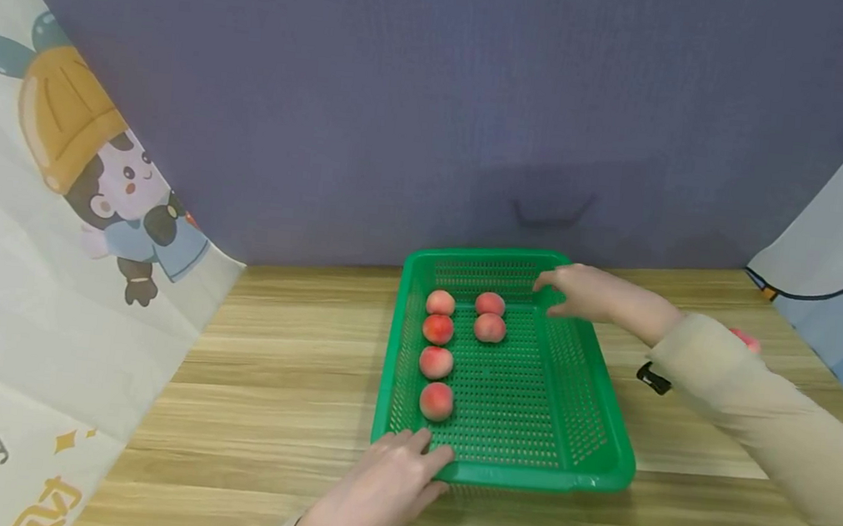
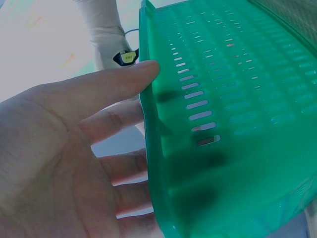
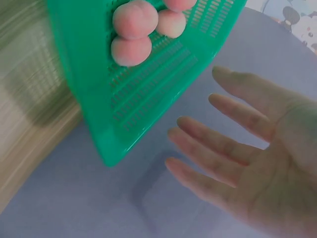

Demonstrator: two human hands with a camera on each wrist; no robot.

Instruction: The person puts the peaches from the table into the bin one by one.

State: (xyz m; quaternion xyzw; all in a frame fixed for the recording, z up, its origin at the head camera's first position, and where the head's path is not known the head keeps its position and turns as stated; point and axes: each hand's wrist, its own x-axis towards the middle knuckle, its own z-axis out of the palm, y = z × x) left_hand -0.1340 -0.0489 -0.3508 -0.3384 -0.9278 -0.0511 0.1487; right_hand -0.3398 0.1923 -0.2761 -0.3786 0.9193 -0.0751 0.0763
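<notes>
A green perforated basket (image 1: 501, 475) holds several pink-red peaches: a column along its left side, with the lowest peach (image 1: 436, 401) near the front, and two more (image 1: 489, 327) beside the column's far end. At the basket's front left corner my left hand (image 1: 379, 489) grips the rim; in the left wrist view the thumb of that hand (image 2: 64, 148) lies on the basket's edge (image 2: 151, 109), fingers behind it. My right hand (image 1: 584, 294) is at the far right corner, fingers spread and holding nothing. The right wrist view shows this hand (image 3: 262, 153) apart from the basket (image 3: 94, 119).
The basket stands on a wood-grain table (image 1: 293, 352), close to a grey-blue upright panel (image 1: 328, 121) behind it. A small pink thing (image 1: 746, 339) lies on the right, partly behind the right sleeve (image 1: 747, 408). Printed cloths hang at both sides.
</notes>
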